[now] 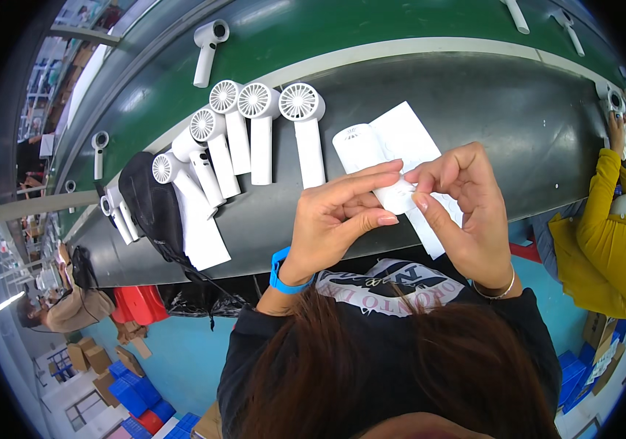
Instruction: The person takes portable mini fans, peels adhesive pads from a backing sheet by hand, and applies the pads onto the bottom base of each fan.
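My left hand (346,212), wearing a blue wristband, curls its fingers and thumb around a white handheld fan (360,150) tilted over the bench. Part of the fan is hidden behind my fingers. At its near end, the thumb and forefinger of my right hand (466,201) are pinched together against the white surface; whatever is between them is too small to make out. White paper sheets (406,128) lie beneath and beside the fan. Just left of my hands, another white fan (307,135) rests with its round grille at the far end.
Several white fans (236,132) lie in a row to the left, beside a black bag (150,208) and a white sheet (207,241). A green conveyor belt (400,22) carrying more fans runs beyond the dark bench (488,95). A person in yellow (609,227) works at the right.
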### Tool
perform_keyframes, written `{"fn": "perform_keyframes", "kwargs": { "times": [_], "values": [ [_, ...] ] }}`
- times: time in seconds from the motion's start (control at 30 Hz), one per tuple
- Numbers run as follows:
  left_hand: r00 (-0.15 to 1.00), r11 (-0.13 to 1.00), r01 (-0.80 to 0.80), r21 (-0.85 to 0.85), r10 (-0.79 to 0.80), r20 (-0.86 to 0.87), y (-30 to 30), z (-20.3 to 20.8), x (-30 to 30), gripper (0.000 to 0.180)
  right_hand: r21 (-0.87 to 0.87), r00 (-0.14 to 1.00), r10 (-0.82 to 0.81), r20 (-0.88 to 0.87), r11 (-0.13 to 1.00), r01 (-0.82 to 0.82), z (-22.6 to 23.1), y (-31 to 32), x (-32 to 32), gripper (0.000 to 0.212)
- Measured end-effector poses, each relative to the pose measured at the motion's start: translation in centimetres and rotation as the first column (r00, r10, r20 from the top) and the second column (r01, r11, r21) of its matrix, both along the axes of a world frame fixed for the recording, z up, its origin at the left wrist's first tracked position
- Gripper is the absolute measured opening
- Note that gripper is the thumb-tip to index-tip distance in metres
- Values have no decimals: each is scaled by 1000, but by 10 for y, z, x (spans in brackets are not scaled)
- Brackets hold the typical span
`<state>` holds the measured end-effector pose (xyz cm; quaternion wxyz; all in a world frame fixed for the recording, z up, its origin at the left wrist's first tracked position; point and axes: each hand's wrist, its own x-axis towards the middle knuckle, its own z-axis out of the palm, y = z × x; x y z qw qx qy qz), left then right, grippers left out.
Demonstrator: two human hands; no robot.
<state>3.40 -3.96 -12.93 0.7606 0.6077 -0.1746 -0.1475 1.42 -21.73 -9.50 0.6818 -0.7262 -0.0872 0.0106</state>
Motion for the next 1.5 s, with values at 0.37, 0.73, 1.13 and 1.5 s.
{"fn": "perform_keyframes", "kwargs": {
  "times": [0.37,0.73,1.13,1.5],
  "values": [
    [999,1000,-24,2,24,-39,-4,3,-3,36,-90,997,-71,37,993,74,3,0,-1,28],
    [999,1000,2,24,-1,-51,-6,5,-5,38,-342,990,-60,129,934,101,5,-6,-1,29],
    [996,998,-62,22,63,-64,18,5,5,35,-409,907,313,283,894,-181,-30,9,37,44],
    [951,959,-282,24,276,141,2,-8,5,22,-464,939,92,331,882,77,-49,44,27,36]
  ]
}}
